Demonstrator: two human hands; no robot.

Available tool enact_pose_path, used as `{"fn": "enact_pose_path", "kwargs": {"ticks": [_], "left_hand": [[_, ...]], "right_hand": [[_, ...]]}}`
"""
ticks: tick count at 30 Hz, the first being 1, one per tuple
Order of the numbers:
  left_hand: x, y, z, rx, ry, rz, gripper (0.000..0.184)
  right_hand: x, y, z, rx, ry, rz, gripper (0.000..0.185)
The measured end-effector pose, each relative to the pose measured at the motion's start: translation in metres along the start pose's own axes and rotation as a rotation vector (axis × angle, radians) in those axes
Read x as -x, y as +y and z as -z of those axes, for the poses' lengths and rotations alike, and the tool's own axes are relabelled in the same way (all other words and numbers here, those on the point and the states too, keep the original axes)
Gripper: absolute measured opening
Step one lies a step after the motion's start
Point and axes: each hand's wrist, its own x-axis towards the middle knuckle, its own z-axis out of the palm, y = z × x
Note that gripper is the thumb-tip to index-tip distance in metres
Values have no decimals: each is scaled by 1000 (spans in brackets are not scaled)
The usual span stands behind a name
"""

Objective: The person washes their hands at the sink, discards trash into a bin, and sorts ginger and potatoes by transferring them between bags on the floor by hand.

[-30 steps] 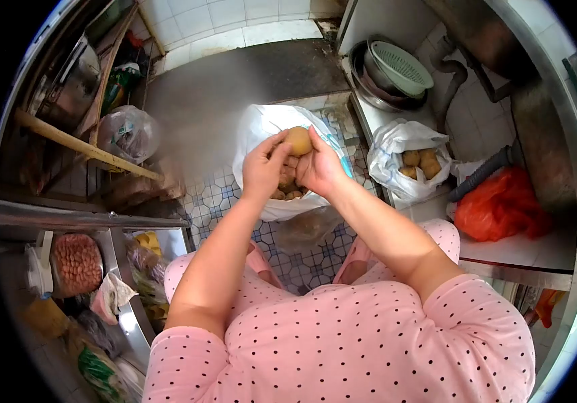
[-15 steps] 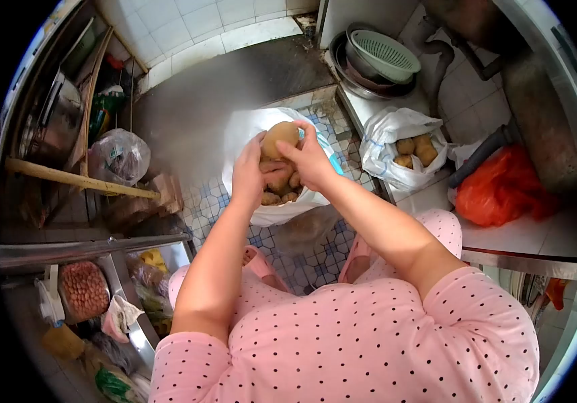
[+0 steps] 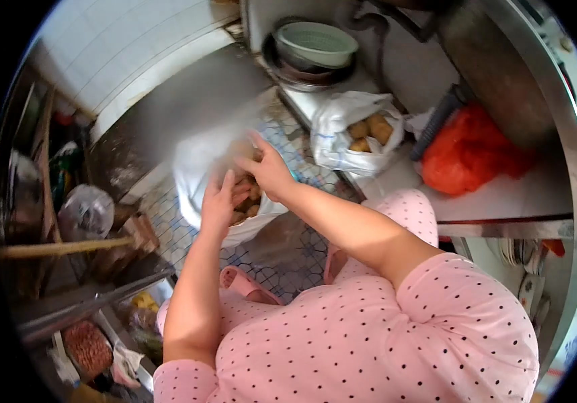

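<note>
A white bag [image 3: 191,178] with several potatoes [image 3: 246,195] inside stands on the tiled floor in front of me. My right hand [image 3: 266,169] has its thumb and fingers around a larger potato [image 3: 238,149], held over the bag's mouth; this potato is blurred. Just below it is my left hand [image 3: 220,205], fingers apart and nothing seen in it, over the near left part of the bag. A hazy patch blurs the bag's far side.
At the right, a second white bag [image 3: 332,138] of potatoes sits on a ledge beside a red plastic bag [image 3: 470,158]. Stacked basins with a green colander [image 3: 318,43] stand behind it. On the left are a wooden bar [image 3: 66,248] and a clear plastic bag [image 3: 87,211].
The view has turned, shifting the scene left. My left hand has come off the potato and dropped lower; my right hand keeps hold of it.
</note>
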Motion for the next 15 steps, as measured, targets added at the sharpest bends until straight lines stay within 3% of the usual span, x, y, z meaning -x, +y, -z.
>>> {"fn": "enact_pose_path", "kwargs": {"ticks": [2,3,5,7,8,9,11,15], "left_hand": [[5,3,-12,-291,-17,24,54],[0,-4,-14,-363,-8,14,51],[-6,-13,-15,-372,-39,2,46],[-11,-24,-19,-321,-44,-21,38],[-12,-23,-21,-344,-66,-7,39],[-11,-21,-22,-367,-85,9,40],[-16,-24,-18,-405,-100,4,40],[-16,-22,-13,-398,-10,11,36]], "right_hand": [[-19,7,49,279,315,-164,75],[-30,17,82,323,442,-71,69],[-37,-1,146,194,615,-125,58],[-59,27,239,530,875,-169,61],[-58,18,253,409,960,-324,55],[-48,-7,247,406,957,-464,60],[-62,33,308,778,957,-546,67],[-50,20,289,1224,828,-459,77]]}}
